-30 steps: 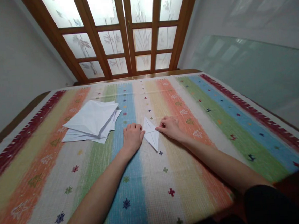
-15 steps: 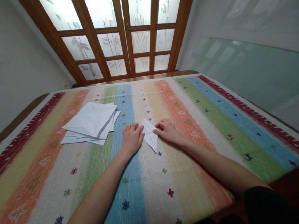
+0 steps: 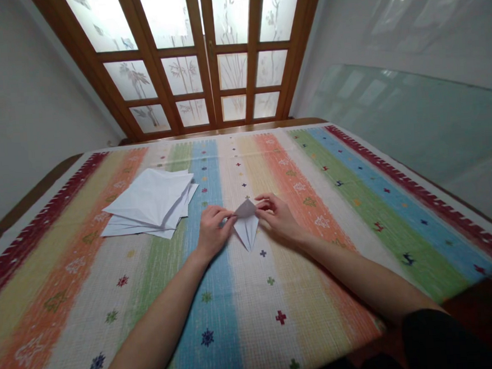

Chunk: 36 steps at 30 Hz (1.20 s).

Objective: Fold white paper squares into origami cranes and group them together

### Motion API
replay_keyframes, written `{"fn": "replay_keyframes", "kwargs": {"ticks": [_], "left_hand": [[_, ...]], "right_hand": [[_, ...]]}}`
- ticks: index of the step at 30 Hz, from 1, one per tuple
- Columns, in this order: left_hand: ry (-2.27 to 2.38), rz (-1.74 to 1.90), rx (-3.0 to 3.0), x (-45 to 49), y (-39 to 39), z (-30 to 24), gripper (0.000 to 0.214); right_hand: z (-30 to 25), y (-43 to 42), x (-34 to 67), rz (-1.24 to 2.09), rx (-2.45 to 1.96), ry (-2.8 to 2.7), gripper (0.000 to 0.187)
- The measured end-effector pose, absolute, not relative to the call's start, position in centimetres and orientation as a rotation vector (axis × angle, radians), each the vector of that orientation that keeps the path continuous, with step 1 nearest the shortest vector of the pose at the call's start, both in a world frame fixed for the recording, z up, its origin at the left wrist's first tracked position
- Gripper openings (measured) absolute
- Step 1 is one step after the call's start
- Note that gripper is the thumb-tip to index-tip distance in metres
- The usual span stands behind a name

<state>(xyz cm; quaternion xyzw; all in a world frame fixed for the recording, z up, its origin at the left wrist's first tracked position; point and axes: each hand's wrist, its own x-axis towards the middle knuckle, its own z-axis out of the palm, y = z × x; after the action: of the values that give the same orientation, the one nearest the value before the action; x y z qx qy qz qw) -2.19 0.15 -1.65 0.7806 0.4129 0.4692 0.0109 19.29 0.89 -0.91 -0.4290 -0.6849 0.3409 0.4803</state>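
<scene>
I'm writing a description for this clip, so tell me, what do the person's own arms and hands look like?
The left hand and right hand are bare, with no gloves visible. The left forearm is uncovered as far as the picture shows; the right forearm meets a black sleeve near the elbow. No watch or bracelet shows.

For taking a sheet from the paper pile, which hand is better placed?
Probably the left hand: it is nearer the paper pile, while the right hand is across the folded paper.
</scene>
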Motion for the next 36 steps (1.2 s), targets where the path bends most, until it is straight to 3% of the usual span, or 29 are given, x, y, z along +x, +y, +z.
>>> {"fn": "replay_keyframes", "kwargs": {"ticks": [4, 7, 11, 14, 18, 23, 29, 36], "left_hand": [[1.169, 1.891, 2.548, -2.3, -0.7, -1.4, 0.009], [1.236, 1.691, 2.674, -2.8, -0.4, -1.4, 0.014], [1.274, 0.988, 2.697, -3.3, 0.4, -1.4, 0.019], [1.214, 0.73, 2.651, -3.1, 0.5, -1.2, 0.019], [1.408, 0.72, 2.565, -2.4, 0.4, -1.1, 0.013], [1.639, 0.71, 2.426, -2.3, 1.0, -1.3, 0.035], [1.584, 0.74, 2.362, -2.5, 1.1, -1.1, 0.009], [1.511, 0.67, 2.428, -2.8, 1.1, -0.9, 0.01]], "right_hand": [[0.0, 0.1, 19.7, 0.314, -0.811, -1.813, 0.013], [-0.1, 0.4, 20.3, 0.137, -0.756, -1.986, 0.018], [-1.0, 1.1, 20.8, 0.286, -0.885, -2.276, 0.02], [-1.3, 1.4, 20.8, 0.451, -0.995, -2.324, 0.023], [-1.3, 1.4, 20.0, 0.611, -1.247, -2.116, 0.012], [-1.3, 1.5, 19.0, 0.557, -1.389, -2.031, 0.031], [-1.4, 1.6, 19.1, 0.598, -1.393, -1.969, 0.003], [-1.4, 1.0, 19.6, 0.442, -1.281, -2.151, 0.013]]}}
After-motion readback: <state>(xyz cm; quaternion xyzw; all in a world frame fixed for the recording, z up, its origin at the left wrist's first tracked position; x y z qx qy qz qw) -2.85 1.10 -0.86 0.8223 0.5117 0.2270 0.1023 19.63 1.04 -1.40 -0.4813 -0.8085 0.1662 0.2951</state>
